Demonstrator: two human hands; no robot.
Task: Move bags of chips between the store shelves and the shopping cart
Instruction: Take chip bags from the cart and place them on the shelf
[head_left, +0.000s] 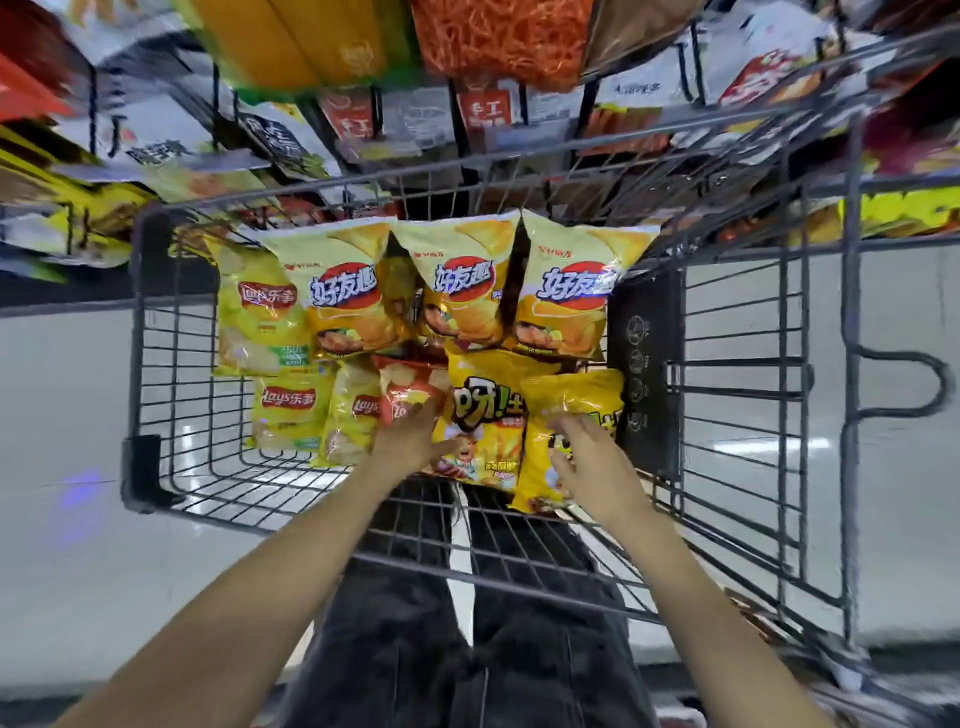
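Note:
A grey wire shopping cart (156, 364) below me holds several yellow chip bags. Three pale yellow bags (460, 283) with blue lettering lie along the far end, with Lay's bags (257, 317) at the left. My left hand (410, 439) rests with fingers spread on a red Lay's bag (402, 387) and the edge of a yellow fries bag (485, 415). My right hand (587, 457) lies on another deep yellow bag (574, 400) at the cart's near right, fingers curled on its top; whether it grips is unclear.
Store shelves (363, 130) packed with snack bags rise beyond the cart's far end. The cart's child-seat flap (644, 364) and handle frame (852, 364) stand to the right. Pale glossy floor lies on both sides. My dark trousers show under the cart.

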